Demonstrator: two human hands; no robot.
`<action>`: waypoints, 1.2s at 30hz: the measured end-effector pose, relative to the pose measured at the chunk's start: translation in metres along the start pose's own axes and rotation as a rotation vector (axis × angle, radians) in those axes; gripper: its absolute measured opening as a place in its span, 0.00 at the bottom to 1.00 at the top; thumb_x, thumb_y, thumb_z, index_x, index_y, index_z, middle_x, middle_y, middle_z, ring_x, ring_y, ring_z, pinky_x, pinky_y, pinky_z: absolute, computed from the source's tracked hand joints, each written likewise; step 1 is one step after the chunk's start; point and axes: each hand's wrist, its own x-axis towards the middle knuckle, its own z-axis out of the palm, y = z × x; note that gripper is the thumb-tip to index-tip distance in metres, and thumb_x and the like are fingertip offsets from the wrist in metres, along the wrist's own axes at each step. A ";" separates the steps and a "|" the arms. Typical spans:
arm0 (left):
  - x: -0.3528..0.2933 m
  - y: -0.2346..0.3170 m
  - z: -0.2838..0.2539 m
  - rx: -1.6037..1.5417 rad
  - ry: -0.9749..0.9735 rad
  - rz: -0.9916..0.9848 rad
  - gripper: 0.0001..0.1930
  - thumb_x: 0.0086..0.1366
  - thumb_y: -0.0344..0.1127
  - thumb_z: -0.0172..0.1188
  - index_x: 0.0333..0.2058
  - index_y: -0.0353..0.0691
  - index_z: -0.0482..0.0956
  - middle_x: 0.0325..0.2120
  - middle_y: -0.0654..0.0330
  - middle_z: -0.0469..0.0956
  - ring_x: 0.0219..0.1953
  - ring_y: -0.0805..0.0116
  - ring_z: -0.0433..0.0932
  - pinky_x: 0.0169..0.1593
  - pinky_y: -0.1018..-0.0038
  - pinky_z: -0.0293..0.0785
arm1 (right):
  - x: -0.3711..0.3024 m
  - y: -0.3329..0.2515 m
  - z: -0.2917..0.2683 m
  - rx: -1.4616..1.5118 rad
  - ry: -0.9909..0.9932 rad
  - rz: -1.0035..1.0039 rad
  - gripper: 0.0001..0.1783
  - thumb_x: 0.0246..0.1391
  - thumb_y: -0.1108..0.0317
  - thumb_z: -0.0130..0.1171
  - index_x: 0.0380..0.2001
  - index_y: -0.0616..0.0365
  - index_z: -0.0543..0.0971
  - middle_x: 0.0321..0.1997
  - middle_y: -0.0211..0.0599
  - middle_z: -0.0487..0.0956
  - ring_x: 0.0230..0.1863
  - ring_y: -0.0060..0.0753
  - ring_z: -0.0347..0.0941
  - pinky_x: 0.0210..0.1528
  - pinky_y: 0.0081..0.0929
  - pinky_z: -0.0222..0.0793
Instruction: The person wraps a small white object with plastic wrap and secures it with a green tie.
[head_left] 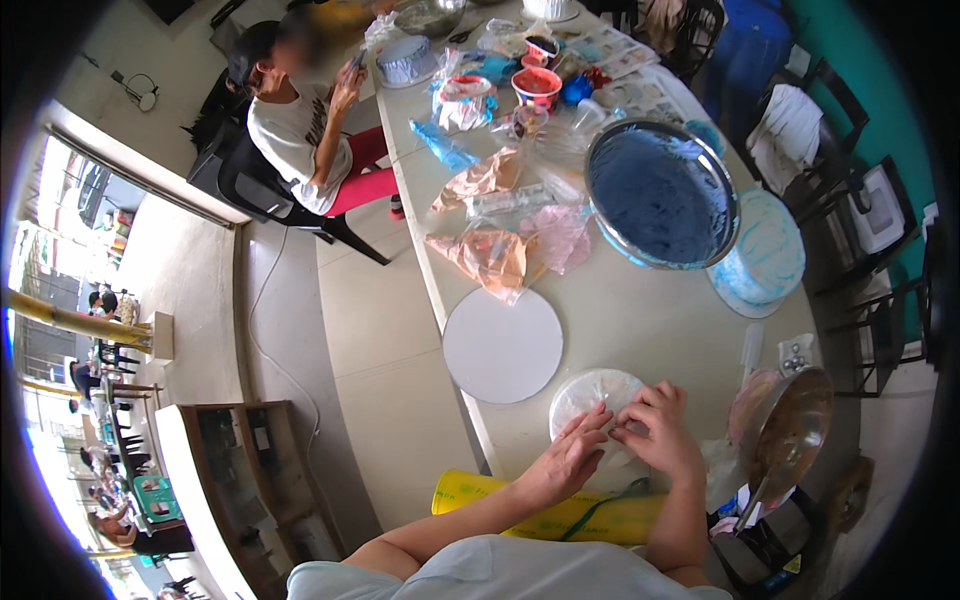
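Near the table's front edge lies a white round piece (578,393) with a wrinkled, film-like top. My left hand (572,455) rests over its near side, fingers stretched out and the tips close to my other hand. My right hand (660,430) is curled at its near right side, thumb and fingertips drawn together. Whatever those fingers pinch is too small or hidden to make out. Just beyond and to the left lies a flat white cake board (503,345). Both hands cover part of the round piece.
A metal bowl (668,262) of blue-grey icing stands farther back, beside a white-and-blue frosted cake (768,245). Icing-stained piping bags (490,255) and tubs (537,88) crowd the middle. Another bowl (800,420) sits right; a yellow roll (470,490) lies before me. A person (300,130) sits at left.
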 end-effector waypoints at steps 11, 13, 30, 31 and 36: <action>-0.001 0.012 -0.018 0.106 -0.216 -0.004 0.15 0.57 0.18 0.61 0.44 0.35 0.75 0.67 0.36 0.58 0.72 0.38 0.53 0.69 0.48 0.57 | -0.005 -0.002 0.014 0.026 0.129 0.081 0.07 0.53 0.61 0.66 0.26 0.47 0.78 0.26 0.26 0.76 0.39 0.36 0.69 0.51 0.43 0.57; -0.002 -0.002 -0.011 0.123 -0.184 -0.005 0.17 0.58 0.18 0.60 0.47 0.33 0.73 0.67 0.36 0.58 0.72 0.38 0.54 0.70 0.48 0.55 | -0.001 0.009 0.021 0.031 0.109 0.060 0.08 0.53 0.60 0.66 0.26 0.46 0.78 0.27 0.26 0.76 0.41 0.38 0.69 0.52 0.44 0.57; -0.008 -0.007 0.000 0.361 -0.125 0.143 0.20 0.64 0.22 0.59 0.53 0.37 0.68 0.68 0.40 0.60 0.67 0.43 0.65 0.66 0.55 0.65 | -0.009 0.023 0.020 0.070 -0.076 0.167 0.13 0.49 0.53 0.68 0.25 0.49 0.80 0.37 0.30 0.76 0.51 0.40 0.68 0.59 0.41 0.56; -0.014 -0.010 0.000 0.244 -0.120 0.044 0.25 0.63 0.20 0.59 0.59 0.37 0.65 0.68 0.41 0.59 0.63 0.45 0.69 0.63 0.57 0.69 | -0.009 0.022 0.024 0.098 -0.056 0.197 0.15 0.48 0.52 0.69 0.26 0.50 0.80 0.38 0.31 0.76 0.50 0.42 0.69 0.58 0.42 0.57; -0.008 -0.010 0.001 0.247 -0.106 0.122 0.41 0.61 0.20 0.61 0.70 0.33 0.50 0.66 0.42 0.61 0.57 0.47 0.73 0.67 0.56 0.64 | -0.027 0.019 0.017 0.108 0.102 0.122 0.17 0.45 0.48 0.71 0.26 0.49 0.82 0.38 0.34 0.79 0.49 0.45 0.71 0.54 0.46 0.61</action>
